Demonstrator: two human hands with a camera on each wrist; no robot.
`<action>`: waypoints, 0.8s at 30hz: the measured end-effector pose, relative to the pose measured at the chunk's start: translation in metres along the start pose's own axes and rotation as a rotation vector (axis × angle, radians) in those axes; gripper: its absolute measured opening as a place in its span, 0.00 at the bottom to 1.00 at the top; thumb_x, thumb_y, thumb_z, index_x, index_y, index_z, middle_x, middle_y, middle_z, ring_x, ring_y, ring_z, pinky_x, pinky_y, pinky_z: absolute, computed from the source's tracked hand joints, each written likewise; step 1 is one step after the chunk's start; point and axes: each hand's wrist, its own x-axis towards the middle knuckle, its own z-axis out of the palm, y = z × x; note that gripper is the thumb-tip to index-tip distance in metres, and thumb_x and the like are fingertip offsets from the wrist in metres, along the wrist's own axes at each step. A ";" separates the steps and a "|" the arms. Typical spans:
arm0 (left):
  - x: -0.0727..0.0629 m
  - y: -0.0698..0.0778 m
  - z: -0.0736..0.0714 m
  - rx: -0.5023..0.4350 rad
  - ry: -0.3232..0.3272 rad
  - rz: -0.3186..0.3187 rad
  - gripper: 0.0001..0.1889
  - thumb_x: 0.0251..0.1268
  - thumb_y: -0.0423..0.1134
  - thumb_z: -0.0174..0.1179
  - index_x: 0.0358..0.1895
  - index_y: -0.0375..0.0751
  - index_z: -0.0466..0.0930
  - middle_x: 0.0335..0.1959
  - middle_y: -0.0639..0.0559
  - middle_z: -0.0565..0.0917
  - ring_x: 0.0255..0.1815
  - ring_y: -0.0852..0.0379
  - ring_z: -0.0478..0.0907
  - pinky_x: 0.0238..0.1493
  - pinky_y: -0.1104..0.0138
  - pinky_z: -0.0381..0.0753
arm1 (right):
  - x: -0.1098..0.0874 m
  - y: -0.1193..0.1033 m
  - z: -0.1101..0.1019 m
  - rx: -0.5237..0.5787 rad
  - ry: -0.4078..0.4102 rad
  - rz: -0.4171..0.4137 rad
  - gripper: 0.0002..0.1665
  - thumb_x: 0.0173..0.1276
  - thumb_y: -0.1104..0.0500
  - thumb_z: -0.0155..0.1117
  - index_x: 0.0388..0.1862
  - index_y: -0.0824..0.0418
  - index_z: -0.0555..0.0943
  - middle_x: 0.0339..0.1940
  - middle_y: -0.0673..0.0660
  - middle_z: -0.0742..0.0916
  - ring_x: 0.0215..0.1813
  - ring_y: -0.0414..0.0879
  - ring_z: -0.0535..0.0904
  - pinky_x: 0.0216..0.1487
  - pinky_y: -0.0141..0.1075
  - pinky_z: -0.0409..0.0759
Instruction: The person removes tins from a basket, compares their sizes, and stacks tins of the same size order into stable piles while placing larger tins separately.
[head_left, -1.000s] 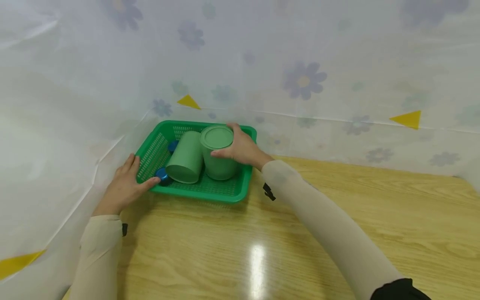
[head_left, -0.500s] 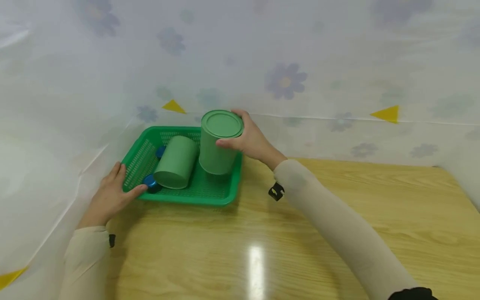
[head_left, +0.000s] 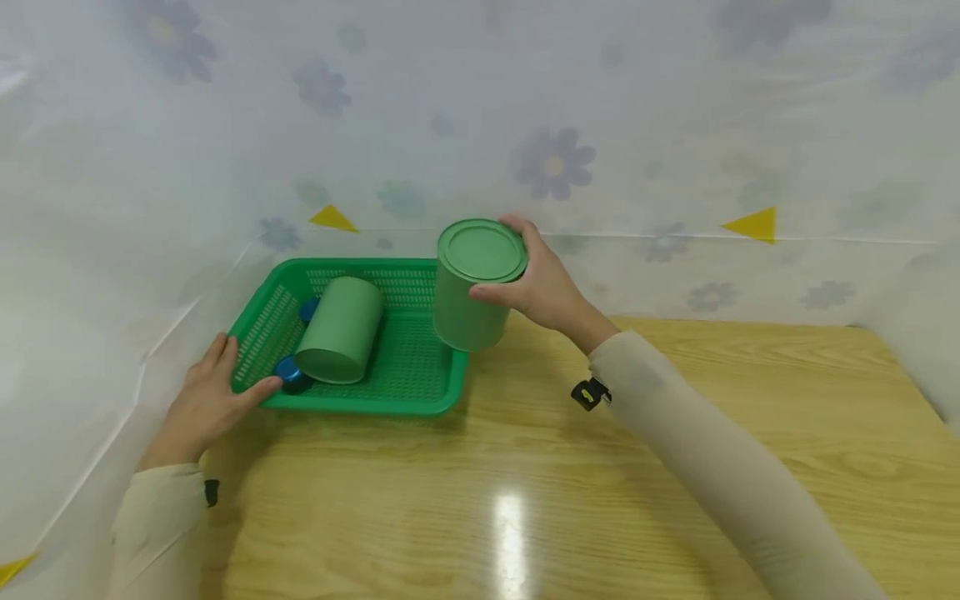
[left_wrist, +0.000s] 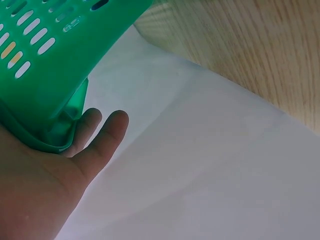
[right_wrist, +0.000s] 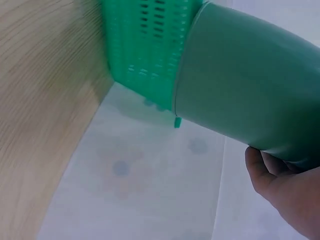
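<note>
My right hand [head_left: 551, 287] grips a green lidded canister [head_left: 468, 308] upright near its top, thumb on the near side. The canister is raised over the right rim of a green plastic basket [head_left: 405, 404]; its side fills much of the right wrist view. A second green canister [head_left: 345, 325] lies tilted inside the basket, beside two blue lidded things [head_left: 291, 371], partly hidden. At the basket's front left corner, my left hand [head_left: 202, 404] rests against the rim, its thumb along the front edge. In the left wrist view, two fingers [left_wrist: 107, 142] extend straight past the rim.
The wood-grain table [head_left: 600, 483] stretches to the front and right of the basket. A white flowered sheet [head_left: 555, 100] rises behind and at the left. Yellow triangles [head_left: 753, 225] mark the sheet's lower part.
My right hand has lifted the upright canister out of the basket and carried it right, over the rim. My left hand stays at the basket's corner. The view has shifted slightly rightward.
</note>
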 end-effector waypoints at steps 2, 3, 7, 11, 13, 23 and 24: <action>0.001 0.000 -0.001 -0.001 0.000 0.004 0.54 0.75 0.62 0.53 0.79 0.26 0.31 0.80 0.28 0.30 0.74 0.17 0.35 0.63 0.26 0.47 | -0.007 0.004 -0.007 -0.017 0.011 0.024 0.64 0.54 0.47 0.82 0.82 0.54 0.53 0.69 0.58 0.74 0.65 0.52 0.74 0.60 0.51 0.76; 0.001 0.000 -0.002 0.000 0.000 0.007 0.54 0.75 0.62 0.53 0.79 0.26 0.31 0.80 0.28 0.30 0.74 0.17 0.35 0.63 0.26 0.47 | -0.010 0.006 -0.012 -0.028 0.020 0.036 0.64 0.55 0.46 0.82 0.82 0.53 0.53 0.69 0.58 0.74 0.65 0.53 0.74 0.60 0.51 0.77; 0.004 0.001 -0.002 -0.005 -0.006 0.017 0.54 0.75 0.62 0.53 0.79 0.26 0.31 0.79 0.27 0.31 0.74 0.18 0.35 0.64 0.26 0.46 | -0.024 0.016 -0.035 -0.051 0.054 0.073 0.62 0.57 0.46 0.81 0.82 0.52 0.53 0.70 0.60 0.73 0.67 0.54 0.73 0.60 0.53 0.77; 0.006 -0.001 -0.001 -0.005 -0.012 0.020 0.54 0.75 0.62 0.53 0.79 0.26 0.31 0.79 0.27 0.30 0.74 0.18 0.34 0.65 0.27 0.46 | -0.043 0.027 -0.062 -0.063 0.100 0.110 0.62 0.59 0.48 0.80 0.82 0.53 0.52 0.71 0.61 0.70 0.68 0.57 0.71 0.61 0.56 0.75; 0.007 -0.004 -0.001 -0.002 -0.010 0.023 0.54 0.75 0.62 0.53 0.79 0.26 0.30 0.79 0.27 0.30 0.74 0.18 0.34 0.64 0.26 0.46 | -0.054 0.032 -0.075 -0.077 0.132 0.127 0.61 0.60 0.49 0.79 0.83 0.54 0.51 0.72 0.63 0.69 0.69 0.58 0.69 0.62 0.58 0.73; 0.003 -0.015 -0.004 0.010 0.024 0.037 0.53 0.76 0.60 0.53 0.78 0.24 0.32 0.79 0.26 0.32 0.74 0.18 0.35 0.65 0.27 0.45 | -0.107 0.056 -0.132 -0.187 0.243 0.192 0.59 0.64 0.54 0.77 0.84 0.53 0.49 0.75 0.64 0.65 0.71 0.63 0.64 0.63 0.62 0.68; 0.001 -0.016 -0.004 0.013 0.028 0.037 0.53 0.76 0.60 0.53 0.78 0.24 0.32 0.79 0.25 0.32 0.74 0.17 0.36 0.64 0.26 0.46 | -0.113 0.058 -0.138 -0.198 0.252 0.203 0.59 0.64 0.54 0.76 0.84 0.54 0.49 0.75 0.66 0.65 0.71 0.64 0.64 0.63 0.63 0.67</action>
